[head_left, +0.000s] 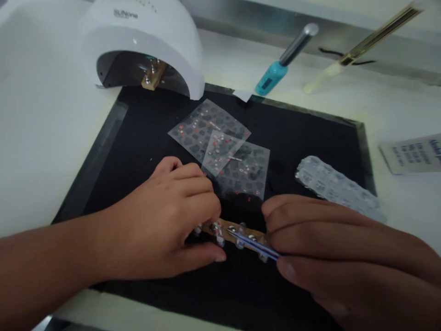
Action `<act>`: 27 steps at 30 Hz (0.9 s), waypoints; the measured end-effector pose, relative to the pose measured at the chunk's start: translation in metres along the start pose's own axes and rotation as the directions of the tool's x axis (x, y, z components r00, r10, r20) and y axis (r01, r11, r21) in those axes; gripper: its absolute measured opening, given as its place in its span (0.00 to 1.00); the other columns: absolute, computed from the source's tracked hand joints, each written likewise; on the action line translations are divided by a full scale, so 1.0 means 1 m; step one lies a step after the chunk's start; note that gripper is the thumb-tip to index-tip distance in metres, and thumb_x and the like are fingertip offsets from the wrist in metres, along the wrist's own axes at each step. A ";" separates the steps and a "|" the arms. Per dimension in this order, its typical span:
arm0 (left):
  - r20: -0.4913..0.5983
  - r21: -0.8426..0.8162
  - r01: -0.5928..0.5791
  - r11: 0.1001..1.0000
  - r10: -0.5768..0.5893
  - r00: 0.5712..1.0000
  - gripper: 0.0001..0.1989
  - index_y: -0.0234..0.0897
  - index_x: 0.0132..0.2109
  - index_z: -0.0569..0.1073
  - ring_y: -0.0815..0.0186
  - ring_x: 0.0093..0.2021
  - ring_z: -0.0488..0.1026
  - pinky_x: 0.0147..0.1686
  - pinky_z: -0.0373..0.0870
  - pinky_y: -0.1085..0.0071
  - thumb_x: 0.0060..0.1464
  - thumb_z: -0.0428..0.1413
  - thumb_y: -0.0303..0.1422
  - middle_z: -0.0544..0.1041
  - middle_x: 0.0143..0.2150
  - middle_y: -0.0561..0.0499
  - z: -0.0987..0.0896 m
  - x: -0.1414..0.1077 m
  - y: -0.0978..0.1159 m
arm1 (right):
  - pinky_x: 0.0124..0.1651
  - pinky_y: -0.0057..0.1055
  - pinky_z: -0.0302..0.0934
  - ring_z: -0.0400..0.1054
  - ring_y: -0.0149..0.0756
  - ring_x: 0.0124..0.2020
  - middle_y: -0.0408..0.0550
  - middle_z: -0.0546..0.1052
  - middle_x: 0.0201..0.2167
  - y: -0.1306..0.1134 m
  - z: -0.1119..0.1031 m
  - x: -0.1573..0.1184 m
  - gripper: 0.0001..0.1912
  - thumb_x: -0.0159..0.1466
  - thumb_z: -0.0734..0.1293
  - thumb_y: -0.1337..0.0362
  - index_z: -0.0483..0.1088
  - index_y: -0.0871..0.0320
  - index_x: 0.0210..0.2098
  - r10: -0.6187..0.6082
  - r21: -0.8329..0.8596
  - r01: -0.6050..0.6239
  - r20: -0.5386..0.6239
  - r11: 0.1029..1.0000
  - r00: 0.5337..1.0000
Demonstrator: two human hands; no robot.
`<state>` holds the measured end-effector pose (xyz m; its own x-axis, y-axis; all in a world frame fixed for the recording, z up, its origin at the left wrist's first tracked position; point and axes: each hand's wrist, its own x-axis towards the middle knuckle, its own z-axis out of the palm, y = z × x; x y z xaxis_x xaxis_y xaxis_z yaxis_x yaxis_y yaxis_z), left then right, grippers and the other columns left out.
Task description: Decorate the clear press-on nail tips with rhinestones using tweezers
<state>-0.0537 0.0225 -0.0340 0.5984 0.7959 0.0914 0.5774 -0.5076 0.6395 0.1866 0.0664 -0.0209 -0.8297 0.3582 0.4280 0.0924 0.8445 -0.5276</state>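
A wooden nail stand (pixel 225 224) with metal studs lies on the black mat, bearing several clear false nails. My left hand (pixel 179 211) is closed around its left end, fingers curled on the far side and thumb on the near side; part of the stand is hidden under it. Close to that thumb, one false nail (pixel 218 234) shows red and white marks. My right hand (pixel 330 239) pinches slim blue-purple tweezers (pixel 258 244). Their tip points left, beside the marked nail. Another clear nail (pixel 240 236) sits just behind the tweezers.
Two overlapping transparent sticker sheets (pixel 206 112) (pixel 258 177) lie beyond my hands. At the back left stands a white nail lamp (pixel 165 27) with a second stand (pixel 153 78) inside. A teal polish bottle (pixel 272 77), a gold-capped bottle (pixel 322 78), a clear plastic tray (pixel 334 184) and a white printed box (pixel 413 154) are around the mat.
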 end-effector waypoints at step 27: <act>-0.011 0.003 -0.009 1.000 0.010 1.000 0.10 0.36 0.34 0.71 0.62 0.39 0.68 0.41 0.52 0.60 0.58 0.61 0.37 0.73 0.33 0.54 0.002 0.002 -0.002 | 0.56 0.26 0.72 0.78 0.27 0.37 0.41 0.81 0.28 -0.006 -0.002 -0.004 0.04 0.69 0.66 0.67 0.70 0.57 0.36 0.036 -0.022 -0.038 -0.081 0.999 0.996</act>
<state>-0.0523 0.0247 -0.0360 0.5976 0.7947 0.1061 0.5735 -0.5162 0.6361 0.1904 0.0606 -0.0179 -0.7785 0.4198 0.4666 0.1364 0.8388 -0.5271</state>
